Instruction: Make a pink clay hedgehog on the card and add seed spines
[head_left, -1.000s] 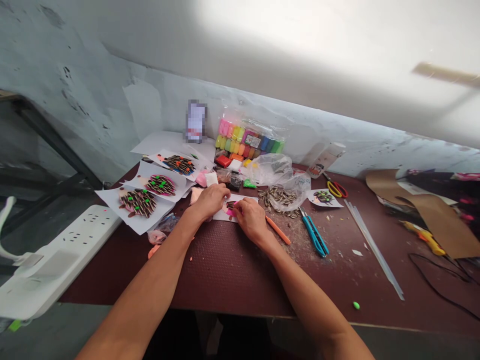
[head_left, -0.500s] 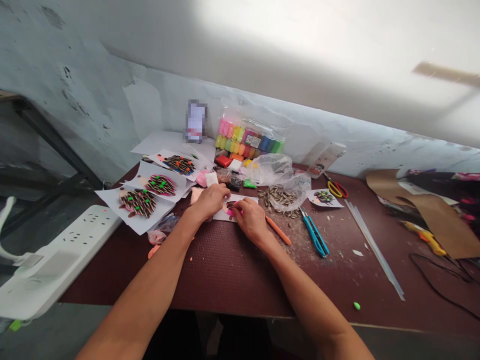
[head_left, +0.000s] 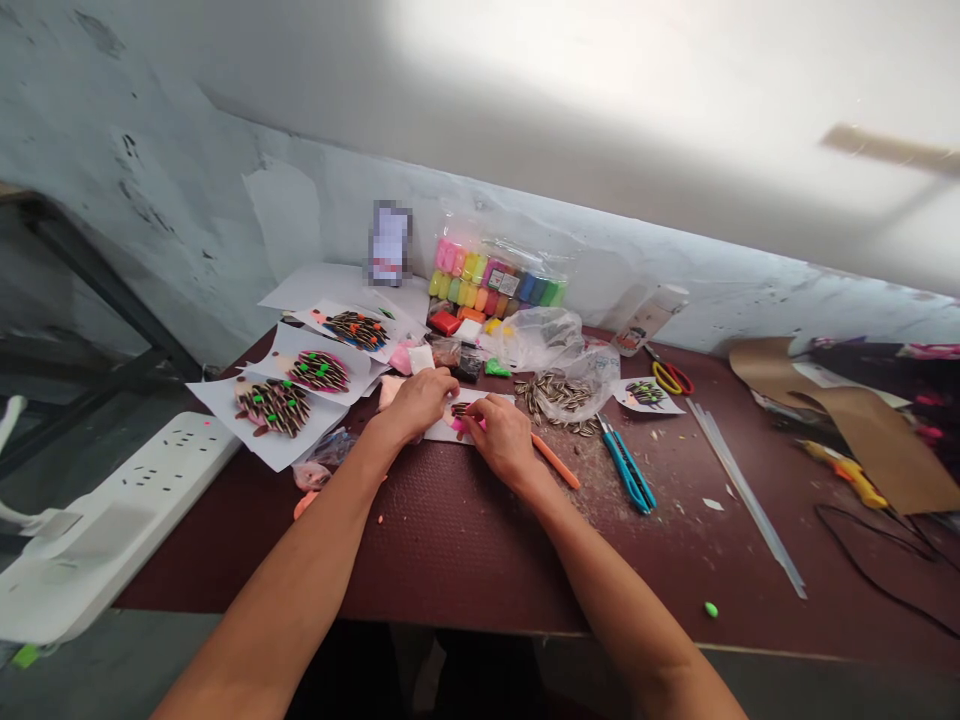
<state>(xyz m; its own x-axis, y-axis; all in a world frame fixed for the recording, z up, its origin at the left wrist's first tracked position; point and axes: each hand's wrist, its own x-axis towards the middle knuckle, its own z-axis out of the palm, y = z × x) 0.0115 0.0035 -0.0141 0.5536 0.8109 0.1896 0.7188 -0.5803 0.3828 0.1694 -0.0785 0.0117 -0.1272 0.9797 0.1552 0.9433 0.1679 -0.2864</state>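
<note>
A small white card (head_left: 437,432) lies on the table between my hands, bearing bright pink clay (head_left: 459,425) with striped sunflower seeds (head_left: 460,409) stuck in it. At the card's upper left, my left hand (head_left: 424,400) rests with curled fingers, the fingertips near the seeds; what they grip is hidden. My right hand (head_left: 501,435) is pinched over the right side of the pink clay, and anything between its fingertips is too small to make out. Just right of it lies an orange clay tool (head_left: 556,461). A pile of loose sunflower seeds (head_left: 551,395) spreads beyond, partly under a clear plastic bag (head_left: 592,385).
Finished seed-covered hedgehog pictures on paper (head_left: 274,405) lie at left, beside a white power strip (head_left: 124,515). Packs of coloured clay (head_left: 495,280) lean at the wall. Rightward are a blue utility knife (head_left: 628,470), scissors (head_left: 670,376), glue sticks (head_left: 746,500) and a yellow glue gun (head_left: 847,473).
Both hands stay in nearly the same place over the card, with only slight finger movement at the clay. The whole view has shifted very slightly.
</note>
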